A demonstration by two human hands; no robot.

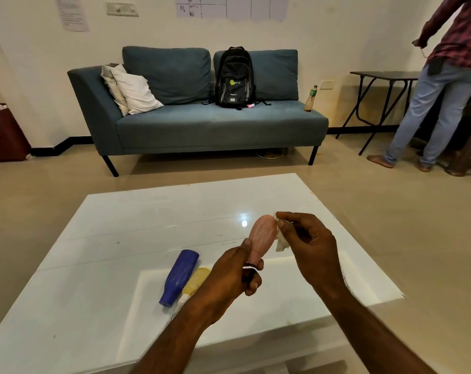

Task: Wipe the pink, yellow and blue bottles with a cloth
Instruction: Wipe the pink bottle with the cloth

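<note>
Pink bottle (262, 236) raised above the white desk (121, 220), neck down in the left hand (235, 276), base up and tilted away. Smooth, matte pink, faintly streaked. Left hand closed around the narrow neck, thumb along the body. Right hand (308, 247) just beside the bottle's upper end, fingers pinched shut on a small white cloth (281, 242), cloth pressed against the bottle's right side. Blue bottle (179, 278) and yellow bottle (195, 282) lying side by side on the desk, touching, below and left of the left hand.
</note>
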